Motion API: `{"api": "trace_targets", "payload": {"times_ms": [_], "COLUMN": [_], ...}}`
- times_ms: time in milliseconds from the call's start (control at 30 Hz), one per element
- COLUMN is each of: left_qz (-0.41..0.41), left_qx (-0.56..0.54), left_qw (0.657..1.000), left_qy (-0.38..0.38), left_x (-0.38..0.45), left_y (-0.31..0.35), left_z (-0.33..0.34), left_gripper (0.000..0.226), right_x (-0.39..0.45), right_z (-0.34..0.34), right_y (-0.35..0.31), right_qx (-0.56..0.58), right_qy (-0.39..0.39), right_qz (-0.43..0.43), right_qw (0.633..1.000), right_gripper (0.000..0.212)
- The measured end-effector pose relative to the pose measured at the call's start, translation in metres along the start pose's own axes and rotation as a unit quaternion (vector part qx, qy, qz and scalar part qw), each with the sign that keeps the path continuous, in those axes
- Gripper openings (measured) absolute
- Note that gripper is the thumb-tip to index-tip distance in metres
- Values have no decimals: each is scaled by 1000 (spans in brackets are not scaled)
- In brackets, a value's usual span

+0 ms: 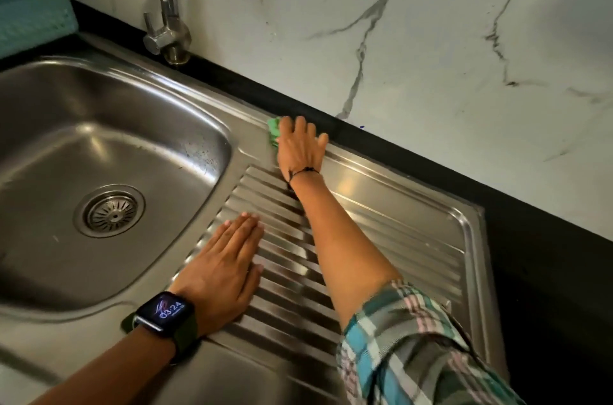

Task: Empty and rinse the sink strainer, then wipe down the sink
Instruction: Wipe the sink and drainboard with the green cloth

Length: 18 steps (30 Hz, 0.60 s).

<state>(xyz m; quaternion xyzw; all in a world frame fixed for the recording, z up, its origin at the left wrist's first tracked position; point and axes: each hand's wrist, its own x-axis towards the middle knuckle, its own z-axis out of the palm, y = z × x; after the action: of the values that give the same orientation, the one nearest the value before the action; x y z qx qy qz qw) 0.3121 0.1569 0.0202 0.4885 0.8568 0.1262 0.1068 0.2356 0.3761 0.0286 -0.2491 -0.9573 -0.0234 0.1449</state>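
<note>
Wiping step: right grip [300, 149], fingers flat, presses green cloth [273, 134] on sink [229, 99] back rim mid-frame, left grip [225, 268] flat on drainboard [398, 238]; next, probably sweep cloth across ridges.

text | 03:24 | on smartwatch [165, 308] screen | worn at wrist

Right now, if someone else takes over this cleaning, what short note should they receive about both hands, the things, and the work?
Left hand: flat, fingers straight, resting on the drainboard ribs, holding nothing.
Right hand: flat, pressing the green cloth on the drainboard's far edge, near the wall.
Strainer: seated in the basin drain, looks emptied.
To do: wipe the remaining drainboard and the basin; dark specks show on its right side.
</note>
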Motion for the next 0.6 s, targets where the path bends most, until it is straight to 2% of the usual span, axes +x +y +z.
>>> {"api": "trace_targets", "payload": {"times_ms": [133, 233, 300, 400, 500, 600], "left_qz": [7, 9, 9, 32, 47, 32], "left_qx": [-4, -17, -29, -27, -30, -39], "left_qw": [1000, 1000, 998, 997, 997, 997], "left_qy": [-5, 20, 46, 61, 55, 54], "left_x": [1, 4, 15, 46, 85, 122], "left_y": [-3, -1, 1, 6, 5, -5], "left_z": [2, -1, -5, -9, -6, -9], "left_gripper": [63, 77, 77, 71, 62, 54], "right_x": [-43, -96, -127, -133, -112, -95], "right_z": [-16, -41, -53, -53, -46, -36], "right_y": [82, 172, 215, 225, 200, 165], "right_qx": [-3, -33, -61, -82, -19, 2], "right_qy": [3, -9, -21, -31, 7, 30], "right_qz": [179, 332, 398, 416, 462, 399], "right_qw": [984, 943, 915, 905, 887, 917], "right_gripper": [34, 33, 36, 42, 39, 37]}}
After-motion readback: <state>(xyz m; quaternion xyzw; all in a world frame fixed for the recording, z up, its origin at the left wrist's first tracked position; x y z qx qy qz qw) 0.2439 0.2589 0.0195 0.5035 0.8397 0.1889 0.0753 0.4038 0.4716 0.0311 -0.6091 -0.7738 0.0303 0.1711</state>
